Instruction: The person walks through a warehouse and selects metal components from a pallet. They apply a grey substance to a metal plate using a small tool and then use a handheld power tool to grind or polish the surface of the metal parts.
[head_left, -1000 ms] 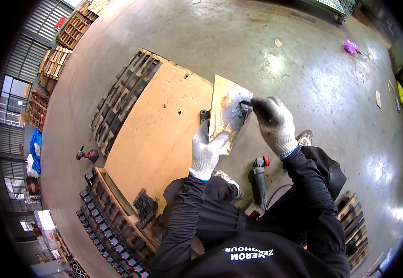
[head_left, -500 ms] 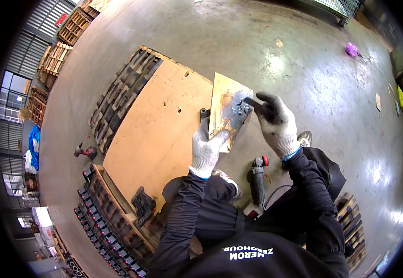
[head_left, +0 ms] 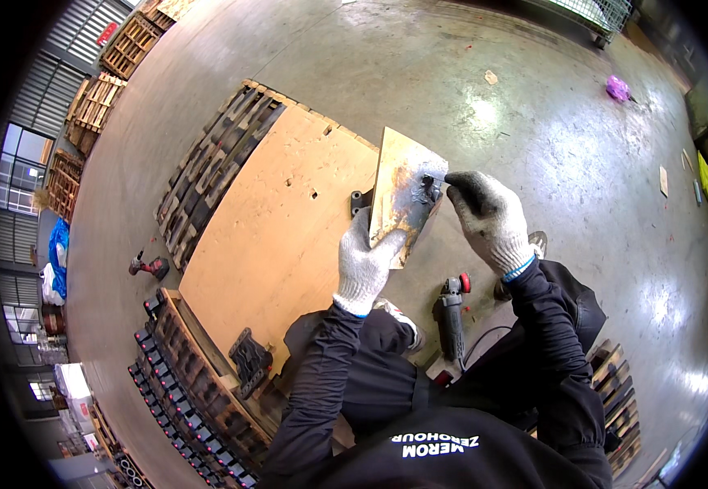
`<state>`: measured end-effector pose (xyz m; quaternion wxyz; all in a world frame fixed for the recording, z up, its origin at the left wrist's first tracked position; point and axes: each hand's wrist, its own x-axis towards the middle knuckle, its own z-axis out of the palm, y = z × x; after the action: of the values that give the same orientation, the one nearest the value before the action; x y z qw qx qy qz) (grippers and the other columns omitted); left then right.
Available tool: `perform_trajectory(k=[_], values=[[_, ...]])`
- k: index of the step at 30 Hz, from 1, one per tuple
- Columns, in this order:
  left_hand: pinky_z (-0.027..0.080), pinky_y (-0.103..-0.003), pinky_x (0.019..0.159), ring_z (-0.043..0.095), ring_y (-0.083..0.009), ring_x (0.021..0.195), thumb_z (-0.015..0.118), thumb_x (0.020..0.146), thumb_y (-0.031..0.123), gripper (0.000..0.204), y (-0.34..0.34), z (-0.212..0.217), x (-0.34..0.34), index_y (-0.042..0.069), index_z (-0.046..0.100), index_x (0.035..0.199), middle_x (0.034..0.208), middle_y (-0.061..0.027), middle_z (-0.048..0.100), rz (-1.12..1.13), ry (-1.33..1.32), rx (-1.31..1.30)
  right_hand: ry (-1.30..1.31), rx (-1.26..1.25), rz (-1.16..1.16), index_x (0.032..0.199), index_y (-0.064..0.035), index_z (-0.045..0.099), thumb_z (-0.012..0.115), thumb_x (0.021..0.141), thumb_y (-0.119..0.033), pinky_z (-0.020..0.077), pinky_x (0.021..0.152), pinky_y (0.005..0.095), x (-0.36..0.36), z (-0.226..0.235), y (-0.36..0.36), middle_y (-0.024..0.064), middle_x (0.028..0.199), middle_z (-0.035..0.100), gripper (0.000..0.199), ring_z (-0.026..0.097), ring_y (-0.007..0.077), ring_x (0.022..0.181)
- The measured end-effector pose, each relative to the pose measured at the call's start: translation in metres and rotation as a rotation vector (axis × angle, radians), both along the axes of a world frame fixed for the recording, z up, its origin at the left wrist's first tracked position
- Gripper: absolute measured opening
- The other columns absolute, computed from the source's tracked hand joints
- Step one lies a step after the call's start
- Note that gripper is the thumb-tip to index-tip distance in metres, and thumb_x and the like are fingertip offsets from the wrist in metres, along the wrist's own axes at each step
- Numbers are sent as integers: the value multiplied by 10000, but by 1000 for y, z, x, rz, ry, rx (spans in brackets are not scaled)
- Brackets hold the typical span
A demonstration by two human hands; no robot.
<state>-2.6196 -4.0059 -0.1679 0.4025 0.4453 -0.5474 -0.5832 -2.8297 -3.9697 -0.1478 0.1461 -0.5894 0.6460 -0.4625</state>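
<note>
Smooth grey concrete floor (head_left: pixel 419 73) spreads around us, shiny where the light catches it, with brown wooden pallets (head_left: pixel 130 47) stacked along the wall at the upper left. Before us and to our left lies a broad tan wooden sheet (head_left: pixel 264 204), pitted with a few small holes, beside a stack of dark, worn pallet slats (head_left: pixel 211 175). Our left hand (head_left: pixel 364 259), in a white knit glove with a blue cuff edge, grasps the near end of a small pale wooden board (head_left: pixel 393 159), thumb on its upper face and fingers under its edge. We have that board tilted in the air, just past the right edge of the tan sheet, its face coated with dark grey smears and rusty brown stains. Our right hand (head_left: pixel 491 220), gloved alike but blackened at the fingertips, pinches a thin dark tool (head_left: pixel 437 176) over the smeared patch; dark on dark, its tip seems to touch the paste, though we cannot be certain. Near our legs, a grey angle grinder with a red head (head_left: pixel 452 322) lies on the floor. At lower left we see a black ribbed part (head_left: pixel 251 363) on the tan sheet and, farther out, a long row of black blocks with pinkish-red dots (head_left: pixel 179 399). Beyond the sheet's left edge rests a red-and-black cordless drill (head_left: pixel 157 267).
</note>
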Motion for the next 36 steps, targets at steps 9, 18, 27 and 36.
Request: perform_trajectory(k=[9,18,27,36], values=[[534,-296,762,663,-155,854,692,853,55,303,4,6,-4,-70,621,1119,977,-117,707,32,-99,-97,60,-60,-6,1053,-60,702,671,893,-81,538,733,398,6,-6,2,185,913,676,164,668,382,841],[536,-287,785,671,-160,893,678,852,23,310,2,3,-3,-75,606,1137,1008,-127,702,45,-53,-75,52,-49,39,1067,-103,701,673,871,-80,540,711,394,19,-10,5,149,899,660,199,670,360,823],[538,-284,770,665,-139,892,694,871,29,320,-1,2,-3,-52,608,1168,1022,-112,714,45,-14,-82,50,-99,-3,1074,-97,704,678,886,-103,541,726,388,11,-2,2,152,923,669,189,672,356,838],[538,-295,776,673,-146,890,691,866,32,303,2,0,-2,-58,616,1145,1001,-117,720,33,-64,-126,28,-68,38,1074,-79,719,685,889,-69,520,686,381,12,-5,2,150,852,657,189,662,343,776]])
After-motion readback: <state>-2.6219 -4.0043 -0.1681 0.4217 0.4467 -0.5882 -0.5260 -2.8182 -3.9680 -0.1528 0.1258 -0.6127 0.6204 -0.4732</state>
